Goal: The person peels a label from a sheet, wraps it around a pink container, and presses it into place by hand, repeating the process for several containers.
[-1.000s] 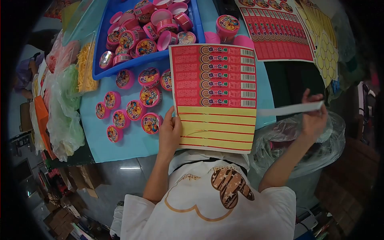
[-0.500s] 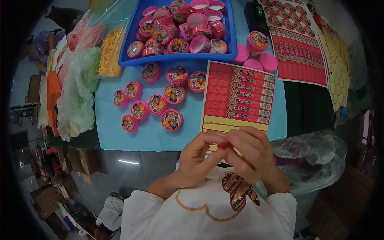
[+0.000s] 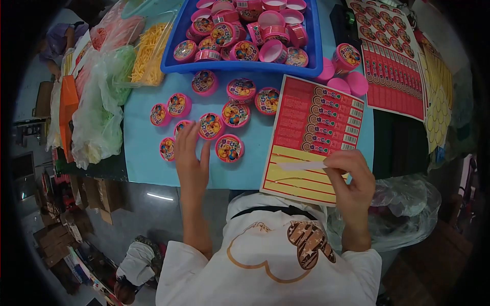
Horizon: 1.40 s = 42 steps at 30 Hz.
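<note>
Pinching label strip (image 3: pixel 301 166) by one end with right hand (image 3: pixel 354 176), over label sheet (image 3: pixel 296 112); keep flat. Left of sheet, loosely opening left hand (image 3: pixel 193 163) by pink tub (image 3: pixel 180 125), can't tell if touching.

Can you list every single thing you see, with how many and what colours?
Tubs on cloth: ten, pink, centre left
Tray: one, blue, top
Tubs in tray: many, pink
Lone tub: one, pink, right of tray
Plain discs: three, pink, beside it
Cloth: one, light blue, underneath
Label sheet: one, red and yellow, front right
Sticker sheet: at least one, red, top right
Noodle-like strips: many, yellow, top left
Bags: several, pink, green, clear, left and lower right
Co-workers: two, purple and white clothes, left
Paper strip: one, white, right hand
Left hand: one, by tubs
Right hand: one, holding strip
</note>
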Tool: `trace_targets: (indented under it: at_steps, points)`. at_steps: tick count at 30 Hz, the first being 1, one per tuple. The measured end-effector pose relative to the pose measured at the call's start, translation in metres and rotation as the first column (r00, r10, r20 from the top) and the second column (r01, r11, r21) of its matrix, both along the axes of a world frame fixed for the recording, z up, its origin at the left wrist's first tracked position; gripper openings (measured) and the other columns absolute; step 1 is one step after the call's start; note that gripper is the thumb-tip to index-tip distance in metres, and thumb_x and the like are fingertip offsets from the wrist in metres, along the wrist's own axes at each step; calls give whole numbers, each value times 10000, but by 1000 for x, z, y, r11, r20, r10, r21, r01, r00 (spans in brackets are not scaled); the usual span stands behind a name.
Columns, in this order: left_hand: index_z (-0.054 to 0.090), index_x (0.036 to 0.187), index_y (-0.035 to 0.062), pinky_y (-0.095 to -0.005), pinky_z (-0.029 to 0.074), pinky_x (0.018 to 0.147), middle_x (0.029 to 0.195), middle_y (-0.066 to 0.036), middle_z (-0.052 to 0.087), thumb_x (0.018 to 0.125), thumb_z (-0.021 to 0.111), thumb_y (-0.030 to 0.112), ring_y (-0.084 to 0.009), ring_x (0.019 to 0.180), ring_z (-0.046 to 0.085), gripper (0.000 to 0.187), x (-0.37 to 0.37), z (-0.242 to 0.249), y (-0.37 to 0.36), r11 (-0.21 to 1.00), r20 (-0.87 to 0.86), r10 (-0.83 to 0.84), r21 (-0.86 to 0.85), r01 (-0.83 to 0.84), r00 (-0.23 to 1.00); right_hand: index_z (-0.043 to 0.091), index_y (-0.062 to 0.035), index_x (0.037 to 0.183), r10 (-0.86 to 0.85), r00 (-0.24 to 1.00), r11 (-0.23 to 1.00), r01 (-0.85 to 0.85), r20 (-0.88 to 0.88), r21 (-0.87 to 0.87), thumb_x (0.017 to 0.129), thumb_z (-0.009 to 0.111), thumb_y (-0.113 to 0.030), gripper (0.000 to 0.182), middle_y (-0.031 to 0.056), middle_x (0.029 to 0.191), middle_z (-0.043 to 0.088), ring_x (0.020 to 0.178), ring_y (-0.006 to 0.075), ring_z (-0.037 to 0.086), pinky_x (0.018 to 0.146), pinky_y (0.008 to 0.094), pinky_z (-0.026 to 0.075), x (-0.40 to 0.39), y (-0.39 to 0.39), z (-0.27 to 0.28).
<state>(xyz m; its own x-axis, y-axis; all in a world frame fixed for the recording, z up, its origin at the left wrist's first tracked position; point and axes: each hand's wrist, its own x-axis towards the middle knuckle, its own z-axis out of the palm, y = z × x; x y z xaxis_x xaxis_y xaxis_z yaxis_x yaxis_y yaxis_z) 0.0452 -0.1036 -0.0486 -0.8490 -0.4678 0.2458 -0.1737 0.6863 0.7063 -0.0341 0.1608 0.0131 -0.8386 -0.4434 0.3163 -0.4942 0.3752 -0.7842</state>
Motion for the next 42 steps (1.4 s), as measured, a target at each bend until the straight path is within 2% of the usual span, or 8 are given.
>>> trace_targets:
  at_steps: [2,5,12,18,21,25,28,42]
  points:
    - [494,1116,110,-487,183,1001,1229,-106,450,731,626,117,-304,1205,318,407,-12,-12,-19,866,259,-78,-461,194,963,586,-26,830,-27,995,980,45,98,-192,689,616,82,181,87,811,543,718,175,535,606,252,429,-3,0,6]
    - [442,1179,166,-531,13,1022,1323,-102,334,695,648,140,-309,1278,173,526,-22,-18,-38,870,393,-252,-309,385,884,588,-21,835,-50,998,981,58,45,-184,704,596,95,175,98,872,522,750,163,522,627,235,420,-7,7,9]
    - [457,1151,150,-545,-21,1016,1259,-108,385,648,662,98,-323,1246,244,545,-29,-17,-50,877,456,-358,-136,461,815,612,-28,913,-100,985,959,133,140,-251,723,571,106,236,92,866,522,743,145,521,625,219,417,-7,25,6]
    - [437,1143,89,-407,252,1006,1135,-146,431,613,698,120,-266,1135,384,592,-21,15,-16,949,158,-304,-35,313,939,544,23,1029,-141,946,886,252,292,-389,721,538,158,337,110,878,549,794,141,551,677,234,468,3,21,16]
    - [333,1210,22,-320,385,913,1149,-126,444,620,735,280,-194,1087,446,759,-18,33,22,447,-338,-430,726,522,837,514,28,1052,33,918,879,162,396,-449,713,543,166,368,115,873,563,780,156,569,665,257,492,5,17,25]
    - [306,1217,-7,-300,439,853,1138,-141,449,734,567,543,-193,1027,504,777,-22,21,59,83,-343,-398,910,406,851,496,16,1004,240,871,927,-74,429,-367,690,601,127,350,100,829,575,727,133,576,604,227,483,10,3,36]
    - [293,1221,-20,-306,419,876,1123,-146,455,763,511,560,-195,1040,489,770,-25,33,85,-5,-280,-377,954,301,883,479,8,984,318,858,932,-206,403,-297,675,626,114,358,98,808,579,714,121,578,567,207,465,7,-2,44]
    - [267,1265,11,-318,381,904,1136,-142,435,807,408,567,-194,1059,456,734,-30,48,100,160,-257,-412,924,347,874,406,-21,1122,282,880,945,-186,383,-267,701,618,100,487,76,772,561,703,108,567,573,205,441,3,-5,46]
